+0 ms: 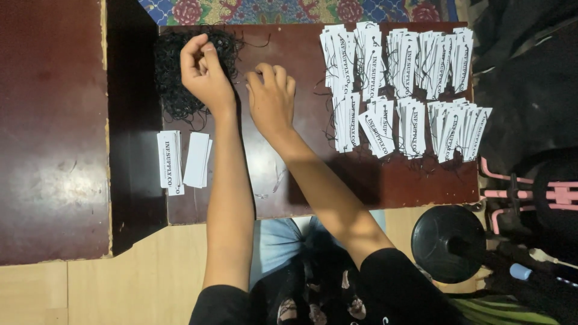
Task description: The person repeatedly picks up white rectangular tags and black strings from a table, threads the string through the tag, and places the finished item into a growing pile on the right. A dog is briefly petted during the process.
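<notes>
Up top, left hand [205,69] fingers pinch thin black string off the tangled pile [174,66]; right hand [271,96] fingers curl.

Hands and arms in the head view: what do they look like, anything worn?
Both hands, left hand and right hand, are bare: no gloves, rings or watch visible. Forearms are uncovered. Short black sleeves begin at the upper arms, near the bottom edge. No cables or markings.

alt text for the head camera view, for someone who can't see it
Seen from above, a person's left hand pinches at a tangle of black strings on a dark brown table, with the right hand beside it. Rows of strung white paper tags lie to the right, two small tag stacks to the left.
</notes>
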